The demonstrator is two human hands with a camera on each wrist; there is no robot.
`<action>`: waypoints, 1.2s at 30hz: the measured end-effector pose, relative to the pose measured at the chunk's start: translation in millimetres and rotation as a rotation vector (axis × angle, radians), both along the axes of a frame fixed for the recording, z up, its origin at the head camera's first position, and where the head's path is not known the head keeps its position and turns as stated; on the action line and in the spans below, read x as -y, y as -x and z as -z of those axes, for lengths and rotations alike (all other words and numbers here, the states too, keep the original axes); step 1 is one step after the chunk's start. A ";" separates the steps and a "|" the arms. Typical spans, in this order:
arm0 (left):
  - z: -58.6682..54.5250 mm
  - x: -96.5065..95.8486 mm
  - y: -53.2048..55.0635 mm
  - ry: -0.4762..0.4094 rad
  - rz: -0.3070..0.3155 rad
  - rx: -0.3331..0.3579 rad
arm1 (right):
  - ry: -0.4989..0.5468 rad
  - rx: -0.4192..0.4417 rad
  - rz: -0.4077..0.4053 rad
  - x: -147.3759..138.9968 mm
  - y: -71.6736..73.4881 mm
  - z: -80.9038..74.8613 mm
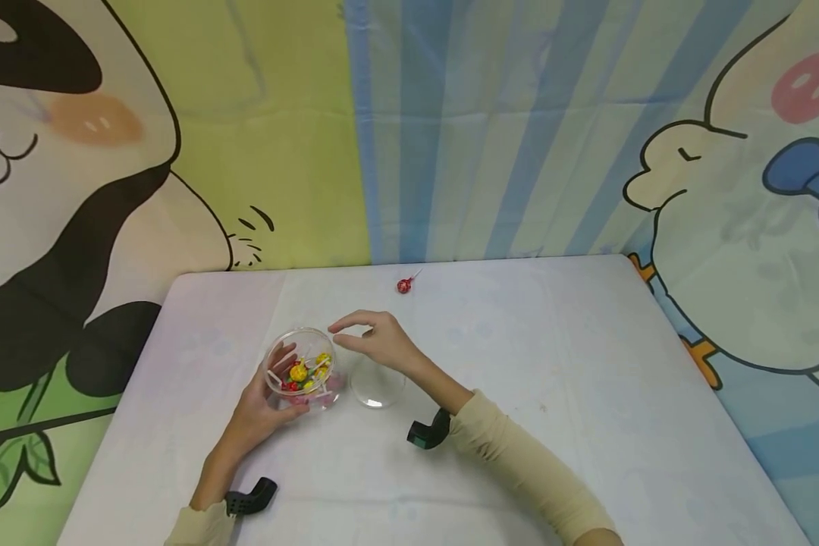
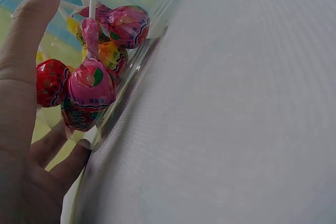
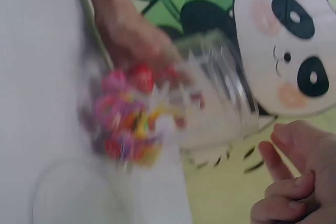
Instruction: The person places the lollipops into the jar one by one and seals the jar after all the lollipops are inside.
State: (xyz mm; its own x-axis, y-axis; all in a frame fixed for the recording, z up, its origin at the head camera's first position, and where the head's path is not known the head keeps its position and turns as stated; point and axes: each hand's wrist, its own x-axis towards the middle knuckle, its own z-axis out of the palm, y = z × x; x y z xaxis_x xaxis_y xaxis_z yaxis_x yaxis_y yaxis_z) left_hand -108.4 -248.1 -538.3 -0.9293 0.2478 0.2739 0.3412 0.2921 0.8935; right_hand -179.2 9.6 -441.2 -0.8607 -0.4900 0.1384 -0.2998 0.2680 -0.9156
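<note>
My left hand (image 1: 259, 413) grips a clear jar (image 1: 331, 347) from its left side, the thumb on the near side and fingers behind. Inside are several wrapped lollipops (image 2: 92, 86), pink, red and yellow, with white sticks. Just right of the jar's mouth hovers my right hand (image 1: 382, 341). Its thumb and index finger are extended and apart, with nothing visible between them; the other fingers bend loosely in the right wrist view. A clear round lid (image 1: 377, 385) lies on the table beside the jar, below the right hand. The right wrist view is blurred around the jar.
A single red lollipop (image 1: 404, 286) lies near the far edge of the white-covered table (image 1: 553, 364). Behind the table hangs a cartoon-printed cloth (image 1: 300, 136). Each wrist wears a black camera mount (image 1: 252, 497).
</note>
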 end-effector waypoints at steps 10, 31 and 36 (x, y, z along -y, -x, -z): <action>-0.6 3.1 1.1 -0.025 0.012 -0.038 | -0.109 -0.074 0.222 -63.4 102.7 40.7; -21.0 -6.6 -6.8 -0.021 0.022 0.027 | -0.560 -0.144 0.401 -106.9 145.6 74.5; -7.8 -1.7 -1.7 -0.022 0.008 0.025 | -0.644 -0.227 0.339 -108.7 140.4 76.9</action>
